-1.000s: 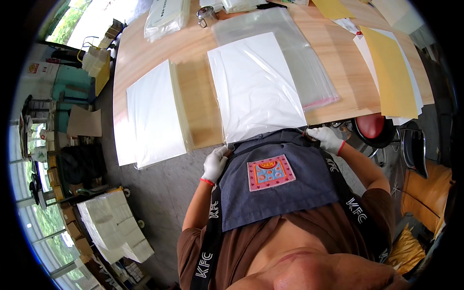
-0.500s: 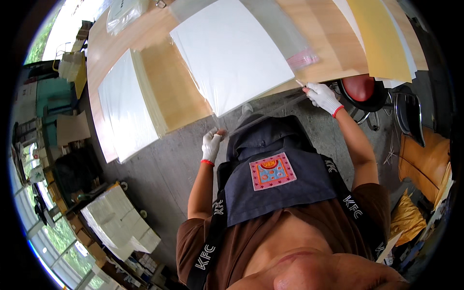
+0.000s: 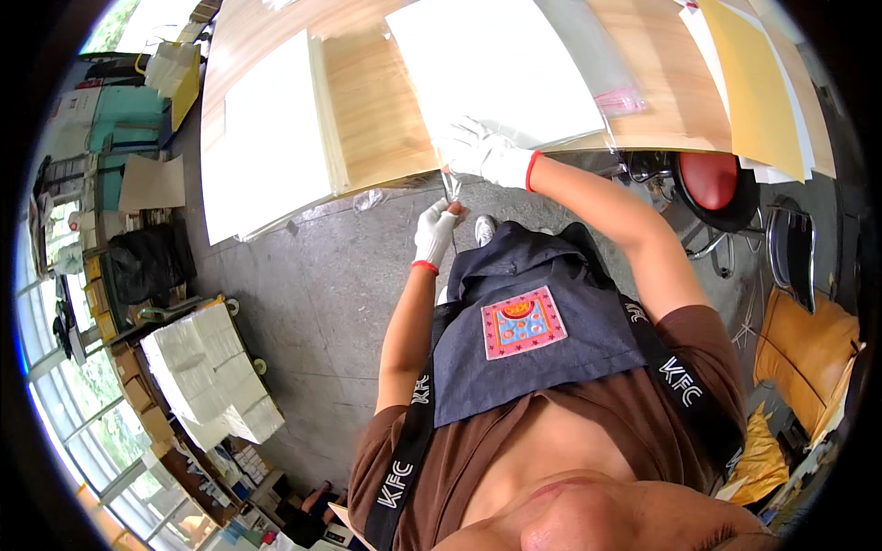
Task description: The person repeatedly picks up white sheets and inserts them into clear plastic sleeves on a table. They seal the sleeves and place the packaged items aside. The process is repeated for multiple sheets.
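A large white board or stack of sheets in a clear plastic sleeve lies on the wooden table, its near edge by the table's front edge. My right hand, in a white glove with a red cuff, rests on its near left corner with fingers stretched out. Just below that corner, past the table edge, my left hand in a matching glove pinches a strip of clear plastic film. Whether the film is the sleeve's own flap or a separate piece, I cannot tell.
A stack of white wrapped sheets lies on the table at left. Clear plastic sleeves lie beyond the board, and yellow sheets at right. A red-seated stool stands below. White bundles sit on a cart at left.
My right hand has moved left from the board's near right corner onto its near left corner. My left hand has shifted slightly right and up. The whole view has shifted, too.
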